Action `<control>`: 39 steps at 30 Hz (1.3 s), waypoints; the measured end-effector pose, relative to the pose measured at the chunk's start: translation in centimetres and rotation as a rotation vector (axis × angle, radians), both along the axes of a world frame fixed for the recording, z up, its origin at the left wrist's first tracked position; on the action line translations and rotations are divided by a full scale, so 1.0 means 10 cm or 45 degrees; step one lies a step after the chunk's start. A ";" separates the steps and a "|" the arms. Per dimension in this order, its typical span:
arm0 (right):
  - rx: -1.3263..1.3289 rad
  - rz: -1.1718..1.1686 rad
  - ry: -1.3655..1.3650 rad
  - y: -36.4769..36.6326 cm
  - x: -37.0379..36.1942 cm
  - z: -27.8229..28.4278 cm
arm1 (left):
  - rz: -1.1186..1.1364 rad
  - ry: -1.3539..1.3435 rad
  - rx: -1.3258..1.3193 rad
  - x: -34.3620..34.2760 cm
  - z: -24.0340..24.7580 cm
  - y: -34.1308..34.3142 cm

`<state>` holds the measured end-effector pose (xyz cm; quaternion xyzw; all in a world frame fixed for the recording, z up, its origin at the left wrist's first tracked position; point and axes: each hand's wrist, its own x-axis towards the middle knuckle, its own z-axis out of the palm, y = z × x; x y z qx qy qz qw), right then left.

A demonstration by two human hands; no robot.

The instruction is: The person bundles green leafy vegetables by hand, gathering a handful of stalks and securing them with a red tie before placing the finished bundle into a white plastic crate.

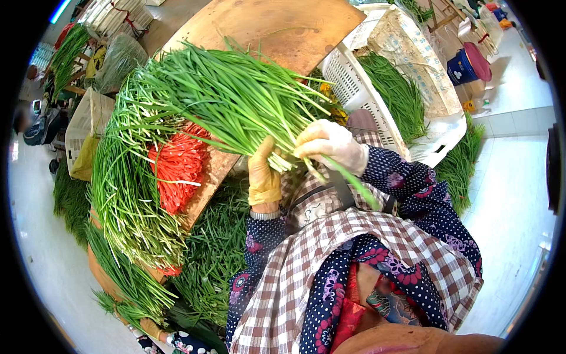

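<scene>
A large bunch of garlic chives [236, 97] lies over the tabletop, leaves pointing away and pale stem ends toward me. My left hand [265, 174], in a yellowish glove, is closed round its stems. In a white glove, my right hand [333, 144] pinches stem ends at the bunch's right side. From its fingers a loose green leaf [356, 186], partly blurred, trails toward my apron. Left of my left hand, red plastic ties [180, 168] lie in a bundle, beside a heap of more chives [127, 194].
The wooden table [277, 29] curves around ahead and left. At right, a white plastic crate [383, 121] holds chives. Loose greens [212, 259] fill the space below the table edge. Another person's gloved hand [152, 328] touches chives at lower left. A blue bucket [463, 66] stands far right.
</scene>
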<state>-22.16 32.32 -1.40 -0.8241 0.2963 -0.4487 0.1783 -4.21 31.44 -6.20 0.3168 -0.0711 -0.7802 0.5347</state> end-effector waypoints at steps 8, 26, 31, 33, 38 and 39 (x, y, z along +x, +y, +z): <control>0.143 -0.266 -0.457 -0.13 0.22 -0.15 | -0.037 0.000 -0.046 0.16 0.03 0.12; 0.534 0.498 -0.836 0.25 0.00 0.30 | -0.042 -0.089 0.002 -0.03 0.22 0.02; 0.313 0.211 -0.990 0.27 -0.73 0.53 | -0.059 0.134 -0.004 0.02 0.04 0.02; 0.666 -0.359 -0.648 0.31 -0.79 0.40 | -0.043 0.181 -0.037 0.04 0.06 0.01; 0.700 -0.654 0.474 0.21 -0.92 -0.09 | -0.048 0.284 -0.089 0.08 0.04 0.01; 0.643 -0.668 0.472 0.17 -0.79 0.05 | -0.042 0.262 -0.088 0.09 -0.02 0.00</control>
